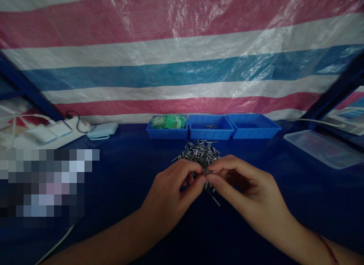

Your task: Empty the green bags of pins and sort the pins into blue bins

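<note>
My left hand and my right hand meet in front of me, thumbs and forefingers pinched together. Between the fingertips lies a small metal pin, rivet-like and silvery; its exact shape is partly covered by the fingers. Both hands grip it. Just behind and below them spreads a pile of thin metal pins, heaped loosely on the dark blue table. One long pin sticks out toward me beneath the fingertips.
Behind the pile stand three blue bins: the left bin with green bags, the middle bin with a few pins, the right bin. A clear plastic lid lies right. A power strip and light-blue case sit left.
</note>
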The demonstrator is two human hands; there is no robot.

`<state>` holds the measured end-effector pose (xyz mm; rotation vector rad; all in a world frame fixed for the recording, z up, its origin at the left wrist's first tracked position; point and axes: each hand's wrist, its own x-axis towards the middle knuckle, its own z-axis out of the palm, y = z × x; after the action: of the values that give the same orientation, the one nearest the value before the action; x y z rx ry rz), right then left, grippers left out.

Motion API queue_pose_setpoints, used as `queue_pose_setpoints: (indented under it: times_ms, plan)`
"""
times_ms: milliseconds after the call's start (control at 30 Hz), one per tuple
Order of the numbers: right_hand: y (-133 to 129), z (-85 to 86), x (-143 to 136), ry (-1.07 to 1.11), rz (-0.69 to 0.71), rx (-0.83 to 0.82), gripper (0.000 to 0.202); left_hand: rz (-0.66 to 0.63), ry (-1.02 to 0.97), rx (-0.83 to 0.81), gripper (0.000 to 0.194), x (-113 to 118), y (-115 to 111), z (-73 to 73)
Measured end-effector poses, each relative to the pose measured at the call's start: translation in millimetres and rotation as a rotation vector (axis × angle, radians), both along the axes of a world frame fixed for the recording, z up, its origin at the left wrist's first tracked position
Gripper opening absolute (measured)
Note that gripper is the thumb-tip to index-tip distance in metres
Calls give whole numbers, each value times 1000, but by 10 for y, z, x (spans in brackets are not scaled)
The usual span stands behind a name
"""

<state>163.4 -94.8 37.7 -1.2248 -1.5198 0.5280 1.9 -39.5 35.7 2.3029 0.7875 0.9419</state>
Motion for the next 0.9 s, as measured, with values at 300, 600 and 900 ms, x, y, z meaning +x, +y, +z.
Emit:
queue_pose_setpoints:
  times_ms: [300, 600, 900]
  plan:
    - [-33, 5, 6, -13, 14, -12, 10, 52, -66, 21, 2, -6, -13, 48]
    - [37, -12, 3, -73, 74, -38, 9, 42, -155, -48, 4, 4, -36, 77]
    - [41, -11, -13, -68, 138, -26, 10, 26, -153, -26, 5, -11, -77, 77]
